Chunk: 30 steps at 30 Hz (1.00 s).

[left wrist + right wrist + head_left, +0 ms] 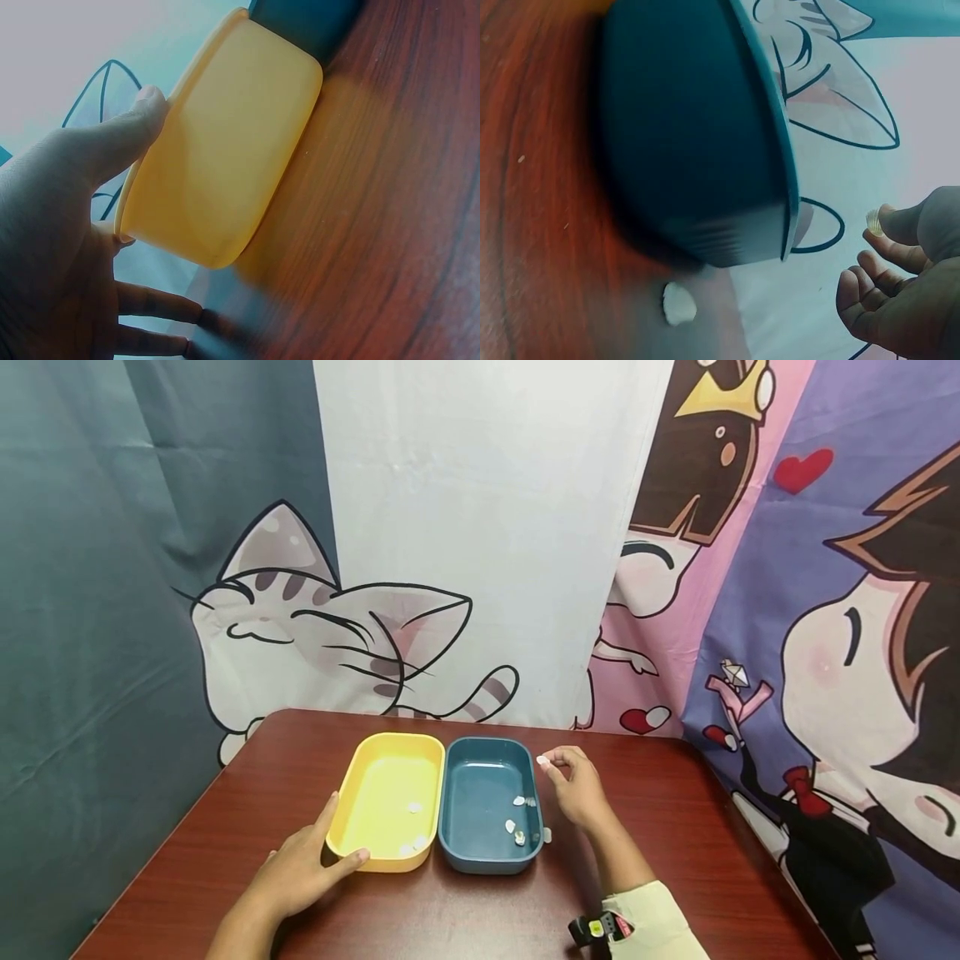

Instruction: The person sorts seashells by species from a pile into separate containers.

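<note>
In the head view my left hand [296,868] holds the near left corner of a yellow container [350,777], thumb along its front wall and forefinger at its left side. The left wrist view shows the thumb tip at the rim and the other fingers stretched out below. My right hand [577,785] pinches a small whitish seashell [873,222] between thumb and forefinger, ridged on its surface. It is raised just right of the blue container [491,866]. Small white shells [510,826] lie in the blue container, and a few pale shells [414,807] in the yellow one.
Another white shell [679,304] lies on the table beside the blue container's right wall. Both containers stand side by side on a reddish-brown wooden table [300,752]. Behind it hangs a cloth backdrop [487,485] with cartoon figures.
</note>
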{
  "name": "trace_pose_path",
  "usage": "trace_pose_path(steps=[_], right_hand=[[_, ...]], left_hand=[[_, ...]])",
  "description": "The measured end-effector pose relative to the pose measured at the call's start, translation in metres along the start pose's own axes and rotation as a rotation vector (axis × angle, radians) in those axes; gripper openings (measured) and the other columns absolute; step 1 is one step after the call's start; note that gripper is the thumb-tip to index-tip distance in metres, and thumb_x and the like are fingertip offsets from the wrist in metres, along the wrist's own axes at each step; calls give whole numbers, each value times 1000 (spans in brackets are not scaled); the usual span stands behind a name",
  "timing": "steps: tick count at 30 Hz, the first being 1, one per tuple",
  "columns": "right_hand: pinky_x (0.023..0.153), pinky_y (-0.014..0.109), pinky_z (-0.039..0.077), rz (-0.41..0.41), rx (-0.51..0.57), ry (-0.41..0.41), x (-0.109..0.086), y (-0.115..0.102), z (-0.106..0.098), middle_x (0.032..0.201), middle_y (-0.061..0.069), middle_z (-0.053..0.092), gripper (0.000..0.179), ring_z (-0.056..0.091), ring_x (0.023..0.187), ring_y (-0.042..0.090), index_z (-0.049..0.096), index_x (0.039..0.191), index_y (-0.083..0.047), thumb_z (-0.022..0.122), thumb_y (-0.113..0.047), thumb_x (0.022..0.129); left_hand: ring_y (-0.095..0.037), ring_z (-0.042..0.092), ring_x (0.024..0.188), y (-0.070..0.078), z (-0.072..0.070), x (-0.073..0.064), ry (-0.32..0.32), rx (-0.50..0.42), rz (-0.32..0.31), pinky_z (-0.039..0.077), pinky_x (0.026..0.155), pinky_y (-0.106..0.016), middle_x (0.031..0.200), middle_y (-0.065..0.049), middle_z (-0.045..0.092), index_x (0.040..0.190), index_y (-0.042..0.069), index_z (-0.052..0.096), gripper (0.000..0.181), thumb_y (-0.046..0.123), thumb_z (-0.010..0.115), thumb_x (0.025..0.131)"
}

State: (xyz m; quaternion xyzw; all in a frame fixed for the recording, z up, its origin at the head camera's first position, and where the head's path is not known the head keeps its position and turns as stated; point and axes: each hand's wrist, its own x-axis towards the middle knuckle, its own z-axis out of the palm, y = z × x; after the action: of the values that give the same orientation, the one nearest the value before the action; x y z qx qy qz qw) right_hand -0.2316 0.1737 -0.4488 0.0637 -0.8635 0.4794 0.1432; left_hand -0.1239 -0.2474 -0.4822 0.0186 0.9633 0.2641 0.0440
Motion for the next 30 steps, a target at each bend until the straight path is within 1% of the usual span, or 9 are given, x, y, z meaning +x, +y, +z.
trace_pose_path(steps=[3, 6, 12, 17, 21, 24, 27, 30], right_hand=[[101, 45, 48, -19, 7, 8, 1, -6, 2, 119, 17, 69, 9, 65, 113, 32, 78, 105, 1, 71, -6, 105], [100, 43, 48, -34, 12, 8, 1, -11, 5, 119, 17, 69, 8, 66, 112, 32, 78, 105, 1, 71, -4, 105], [102, 46, 49, -12, 24, -11, -1, -15, 13, 123, 16, 68, 8, 65, 114, 31, 78, 104, 1, 70, -3, 105], [102, 41, 48, -5, 39, -17, -2, -18, 20, 124, 15, 69, 8, 65, 116, 31, 79, 105, 0, 71, -2, 104], [96, 32, 50, -6, 43, -23, -3, -22, 25, 124, 14, 70, 7, 65, 116, 29, 79, 105, -2, 72, -4, 104], [92, 27, 49, -9, 64, -29, -5, -26, 27, 124, 14, 69, 7, 65, 116, 29, 78, 105, -2, 72, -3, 104], [87, 23, 48, -10, 85, -41, -6, -29, 30, 124, 14, 68, 7, 64, 113, 27, 78, 105, -1, 71, -3, 104], [84, 23, 48, -18, 91, -54, -6, -29, 34, 124, 14, 68, 8, 63, 109, 24, 78, 105, -1, 71, -4, 105]], left_hand=[[-55, 55, 145, 0, 0, 0, -2, 3, 3, 43, 105, -85, 161, -35, 51, 177, 9, 10, 117, 76, 64, 97], [-56, 55, 145, 0, -1, 0, 0, 6, 6, 42, 105, -86, 160, -36, 51, 177, 8, 10, 117, 76, 64, 97], [-55, 55, 145, 1, -2, -1, 0, 4, 15, 40, 103, -90, 160, -35, 52, 176, 7, 11, 118, 76, 64, 97], [-55, 55, 145, 0, -1, 0, -1, 5, 17, 40, 103, -90, 161, -35, 51, 176, 7, 10, 118, 76, 63, 97], [-55, 55, 145, 0, -1, 0, 1, 5, 21, 40, 103, -90, 161, -35, 51, 176, 7, 10, 118, 76, 63, 97], [-55, 55, 145, 0, 0, 0, 4, 6, 25, 40, 104, -89, 161, -35, 51, 176, 7, 10, 118, 76, 64, 97], [-55, 55, 145, -1, 0, 1, 3, 4, 25, 41, 103, -89, 161, -35, 51, 176, 8, 10, 118, 76, 64, 97], [-55, 55, 145, -1, 0, 1, 1, 0, 20, 41, 103, -89, 161, -35, 51, 176, 8, 10, 117, 76, 64, 97]])
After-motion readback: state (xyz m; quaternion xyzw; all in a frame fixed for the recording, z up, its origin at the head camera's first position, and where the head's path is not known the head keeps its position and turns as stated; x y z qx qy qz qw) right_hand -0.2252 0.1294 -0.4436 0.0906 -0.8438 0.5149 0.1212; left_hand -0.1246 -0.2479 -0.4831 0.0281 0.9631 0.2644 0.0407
